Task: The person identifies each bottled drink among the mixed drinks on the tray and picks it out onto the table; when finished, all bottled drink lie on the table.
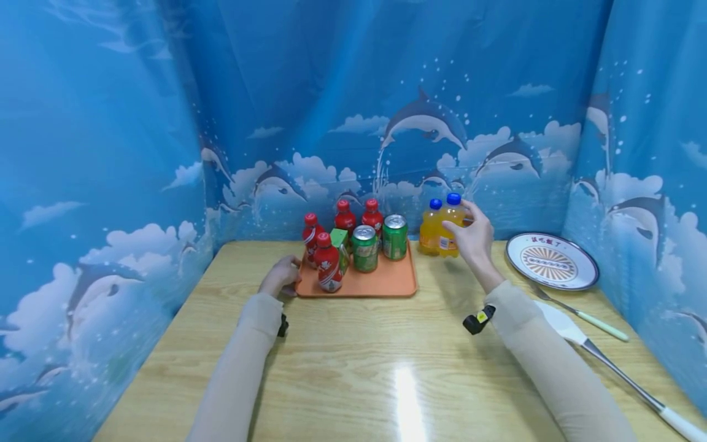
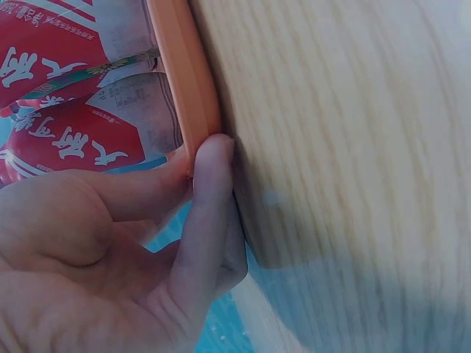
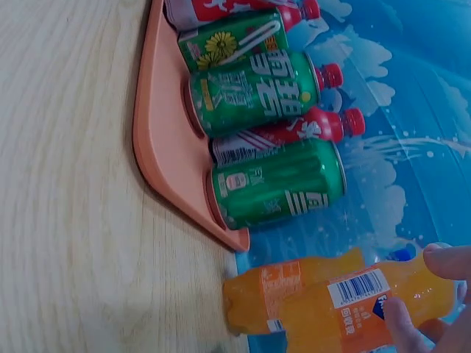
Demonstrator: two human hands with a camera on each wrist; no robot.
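Note:
At the left end of the orange tray [image 1: 386,286], my left hand [image 1: 282,275] pinches the rim, thumb and fingers on either side in the left wrist view [image 2: 147,243]. Several red bottles [image 1: 329,267], two green cans [image 1: 365,248] and a green carton [image 1: 340,240] stand on the tray. My right hand [image 1: 474,238] has its thumb and fingers round the upper part of an orange drink bottle [image 3: 353,301] with a blue cap. A second orange drink bottle [image 1: 428,228] stands right beside it, off the tray's right end.
On the right of the wooden table [image 1: 342,362] lie a white patterned plate [image 1: 552,261], a fork [image 1: 602,325] with a pale green handle, and a white-headed spatula [image 1: 563,322]. Blue dolphin-print curtains [image 1: 309,92] stand behind and at both sides.

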